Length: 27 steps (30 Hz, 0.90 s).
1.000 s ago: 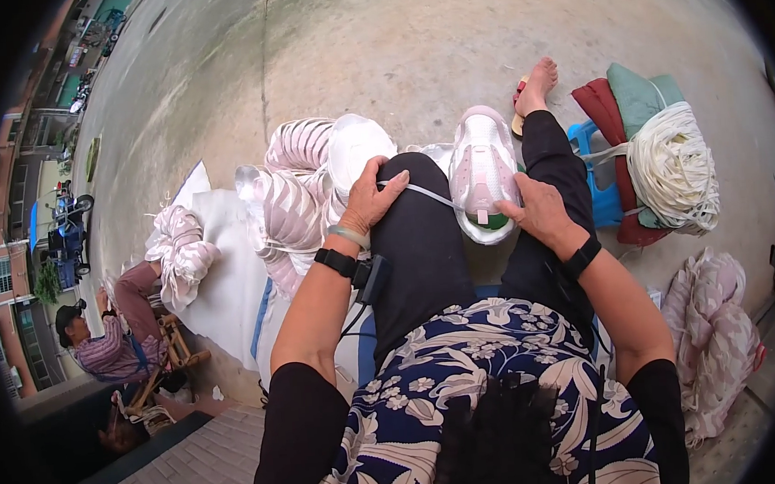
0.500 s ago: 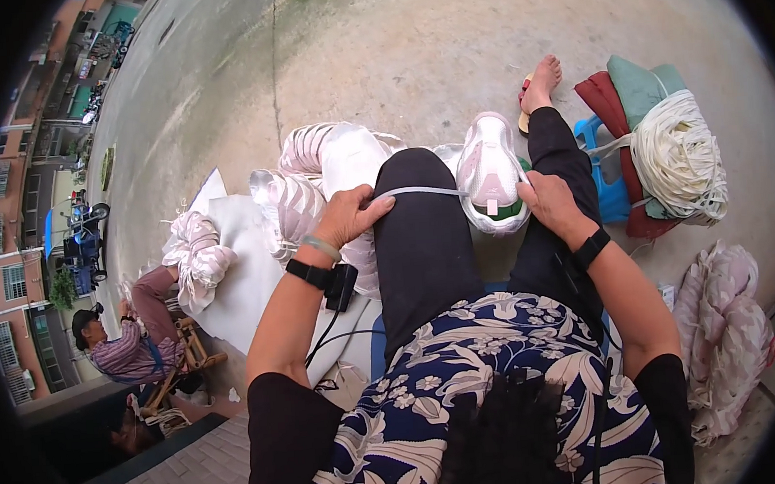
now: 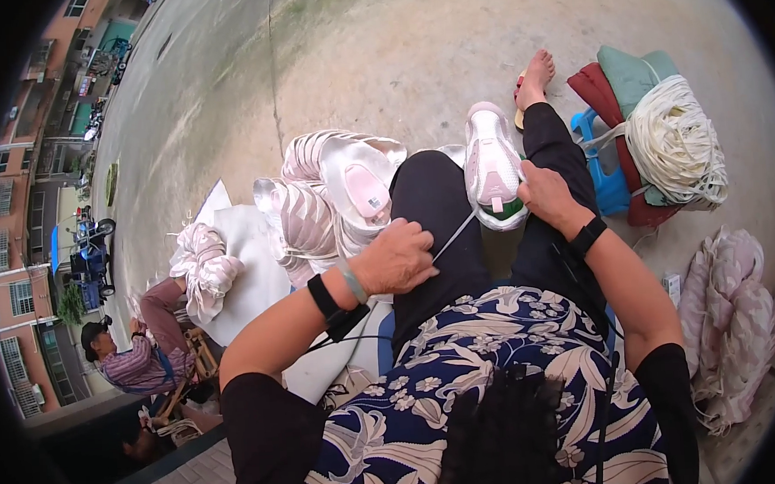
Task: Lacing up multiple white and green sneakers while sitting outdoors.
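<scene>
A white and pink sneaker upper stands between my knees, its toe pointing away from me and green showing inside its opening. My right hand is closed on the right edge of that opening. From the upper's near left side a white shoelace runs taut across my left thigh, sloping down to my left hand. The fingers of my left hand are curled shut round the lace's end, low over the thigh. What the right fingertips pinch beyond the edge is hidden.
Bundles of white and pink shoe uppers lie on a white sheet at left. At right, a hank of white laces rests on folded cloth over a blue stool. More tied bundles sit nearer. Another person sits far left.
My left hand has come nearer to my body and turned into a fist, pulling the lace from level to slanting. The right hand stays at the upper's edge.
</scene>
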### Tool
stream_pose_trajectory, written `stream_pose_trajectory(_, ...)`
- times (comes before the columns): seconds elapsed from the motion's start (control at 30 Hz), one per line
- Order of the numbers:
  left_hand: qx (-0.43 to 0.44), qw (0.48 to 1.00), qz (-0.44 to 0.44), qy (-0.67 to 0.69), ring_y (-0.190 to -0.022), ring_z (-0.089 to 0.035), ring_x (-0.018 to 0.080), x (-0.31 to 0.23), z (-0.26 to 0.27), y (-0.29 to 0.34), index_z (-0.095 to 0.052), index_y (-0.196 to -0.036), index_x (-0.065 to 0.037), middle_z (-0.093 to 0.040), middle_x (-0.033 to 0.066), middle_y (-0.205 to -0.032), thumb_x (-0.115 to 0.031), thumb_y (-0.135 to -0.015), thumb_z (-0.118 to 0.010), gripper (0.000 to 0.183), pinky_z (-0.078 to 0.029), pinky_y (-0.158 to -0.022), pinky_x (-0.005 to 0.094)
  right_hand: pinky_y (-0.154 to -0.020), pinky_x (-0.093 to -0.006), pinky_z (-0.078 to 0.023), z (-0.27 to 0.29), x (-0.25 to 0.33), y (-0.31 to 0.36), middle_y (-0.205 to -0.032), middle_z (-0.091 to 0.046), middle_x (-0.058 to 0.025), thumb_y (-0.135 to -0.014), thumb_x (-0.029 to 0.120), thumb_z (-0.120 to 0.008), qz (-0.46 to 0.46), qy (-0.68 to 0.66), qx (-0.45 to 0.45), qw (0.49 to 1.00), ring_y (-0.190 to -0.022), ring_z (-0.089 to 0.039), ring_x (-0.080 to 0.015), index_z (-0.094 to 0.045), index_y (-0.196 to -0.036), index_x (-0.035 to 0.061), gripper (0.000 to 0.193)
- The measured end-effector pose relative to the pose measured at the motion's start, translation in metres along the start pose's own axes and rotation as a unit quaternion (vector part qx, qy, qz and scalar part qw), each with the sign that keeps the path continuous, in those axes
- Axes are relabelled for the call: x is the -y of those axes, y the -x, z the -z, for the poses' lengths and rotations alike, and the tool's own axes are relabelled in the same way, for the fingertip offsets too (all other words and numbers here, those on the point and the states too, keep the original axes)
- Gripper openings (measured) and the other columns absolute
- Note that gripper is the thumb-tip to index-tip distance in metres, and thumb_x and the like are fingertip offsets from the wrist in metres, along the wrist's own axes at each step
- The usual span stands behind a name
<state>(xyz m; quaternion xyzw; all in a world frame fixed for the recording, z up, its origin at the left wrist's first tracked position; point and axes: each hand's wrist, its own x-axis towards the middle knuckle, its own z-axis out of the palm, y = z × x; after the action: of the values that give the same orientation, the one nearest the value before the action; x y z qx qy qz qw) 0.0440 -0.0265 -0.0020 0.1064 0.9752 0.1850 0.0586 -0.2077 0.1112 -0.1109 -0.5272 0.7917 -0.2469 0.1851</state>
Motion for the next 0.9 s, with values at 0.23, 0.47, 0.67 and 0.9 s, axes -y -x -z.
stream_pose_trajectory(0.23, -0.144, 0.977, 0.156, 0.015, -0.073, -0.055, 0.0328, 0.053, -0.017, -0.069, -0.056, -0.087, -0.005, -0.055, 0.0143, -0.073, -0.014, -0.074, -0.060, 0.016, -0.044, -0.061, 0.0408, -0.067, -0.0491, -0.043, -0.002, -0.002, 0.000, -0.071, -0.057, -0.0242, -0.073, 0.014, -0.047, -0.019, -0.016, 0.023, 0.999, -0.071, -0.057, -0.0405, -0.045, -0.084, -0.0009, 0.019)
stream_pose_trajectory(0.47, -0.034, 0.915, 0.383, 0.120, -0.091, -0.057, 0.0374, 0.109, -0.046, -0.132, -0.050, -0.098, -0.001, -0.060, 0.0219, -0.097, -0.014, -0.070, -0.057, 0.032, -0.046, -0.074, 0.0411, -0.066, -0.0488, -0.041, -0.001, -0.002, 0.000, -0.072, -0.055, -0.0234, -0.077, 0.013, -0.045, -0.007, -0.066, 0.012, 0.998, -0.072, -0.055, -0.0411, -0.043, -0.086, -0.0002, 0.016)
stream_pose_trajectory(0.67, 0.142, 0.902, 0.395, 0.098, -0.085, -0.059, 0.0361, 0.130, -0.044, -0.142, -0.061, -0.090, -0.003, -0.063, 0.0190, -0.089, -0.017, -0.069, -0.058, 0.025, -0.046, -0.073, 0.0381, -0.065, -0.0478, -0.042, 0.001, -0.006, -0.002, -0.073, -0.054, -0.0230, -0.078, 0.012, -0.046, 0.014, -0.088, 0.004, 0.996, -0.072, -0.054, -0.0413, -0.044, -0.089, 0.0000, 0.017)
stream_pose_trajectory(0.9, -0.057, 0.903, 0.344, 0.252, -0.062, -0.048, 0.0057, 0.139, -0.006, -0.118, -0.064, -0.081, -0.002, -0.055, 0.0005, -0.062, -0.010, -0.073, -0.059, 0.013, -0.041, -0.057, 0.0215, -0.055, -0.0414, -0.044, 0.011, 0.010, -0.008, -0.068, -0.055, -0.0176, -0.077, 0.008, -0.047, 0.089, -0.001, -0.012, 0.996, -0.062, -0.056, -0.0340, -0.043, -0.119, 0.0017, 0.042)
